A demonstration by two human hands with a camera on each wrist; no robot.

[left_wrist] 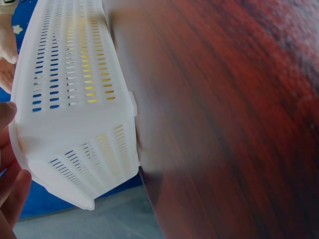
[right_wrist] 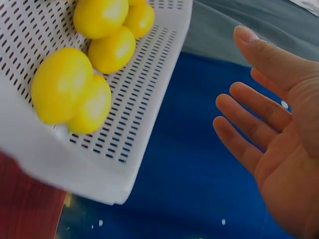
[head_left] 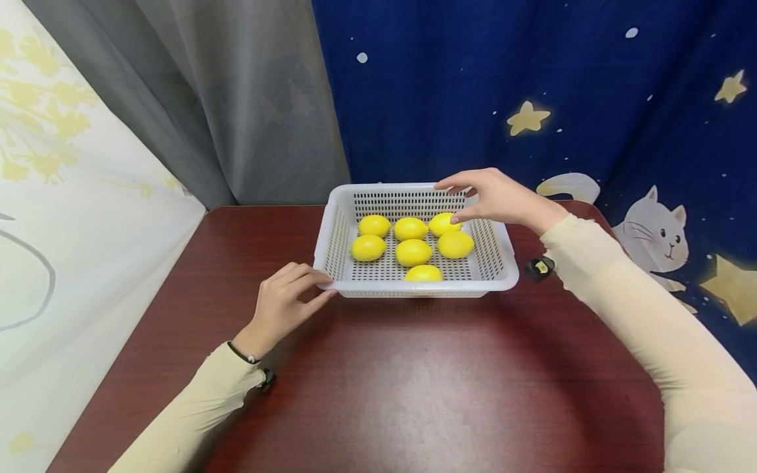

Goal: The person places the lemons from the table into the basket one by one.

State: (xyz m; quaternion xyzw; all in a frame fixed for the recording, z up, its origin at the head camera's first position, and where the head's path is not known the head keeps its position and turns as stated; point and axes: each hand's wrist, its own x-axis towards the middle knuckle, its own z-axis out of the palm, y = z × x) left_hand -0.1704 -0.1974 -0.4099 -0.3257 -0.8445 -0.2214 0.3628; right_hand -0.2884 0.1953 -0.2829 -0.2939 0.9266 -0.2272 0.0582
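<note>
A white plastic basket [head_left: 426, 286] with slotted walls stands on the table, holding several yellow lemons [head_left: 413, 252]. At its front left corner my left hand [head_left: 284, 303] pinches the rim between thumb and fingers. In the left wrist view those fingers [left_wrist: 15, 196] show at the edge of the basket [left_wrist: 70, 124]. Above the back right part of the basket hovers my right hand [head_left: 493, 197], fingers spread and apart from the lemons. The right wrist view shows that palm [right_wrist: 284, 164] holding nothing, with the lemons [right_wrist: 62, 85] to its left.
The dark red wooden table [head_left: 414, 394] extends in front of the basket. Behind it hang a grey curtain [head_left: 266, 118] and a blue curtain [head_left: 449, 98] with stars and a cat. A white patterned cloth [head_left: 77, 217] is on the left.
</note>
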